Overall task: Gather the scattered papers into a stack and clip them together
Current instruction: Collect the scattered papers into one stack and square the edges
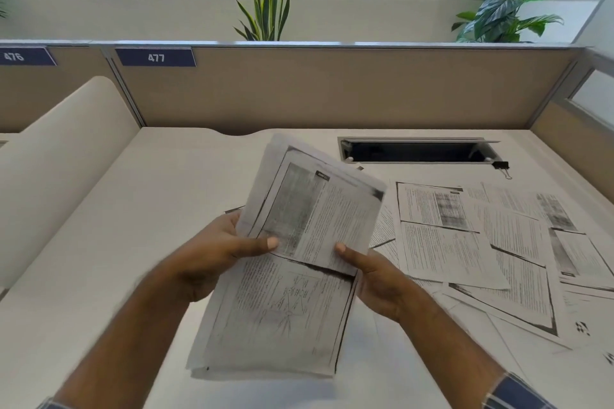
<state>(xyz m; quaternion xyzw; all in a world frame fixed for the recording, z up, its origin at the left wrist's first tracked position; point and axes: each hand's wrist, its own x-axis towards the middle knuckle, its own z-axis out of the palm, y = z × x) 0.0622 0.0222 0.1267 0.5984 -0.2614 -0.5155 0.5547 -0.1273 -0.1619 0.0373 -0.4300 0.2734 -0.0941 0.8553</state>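
Head view puts both of my hands at mid-frame, holding a partial stack of papers [282, 276] above the desk [116, 242]. My left hand [212, 252] grips the stack's nine o'clock edge, thumb curled over the top sheet; my right hand [375, 279] pinches the three o'clock edge the same way. The top sheet sits skewed, so squaring is not done. Loose sheets [481, 242] lie overlapped toward three o'clock, ungathered. A binder clip [501, 167] waits near two o'clock, beside the cable slot [418, 151]. I judge the task under halfway. Motion blur hides the print, the sheet count, and my fingers beneath the stack.
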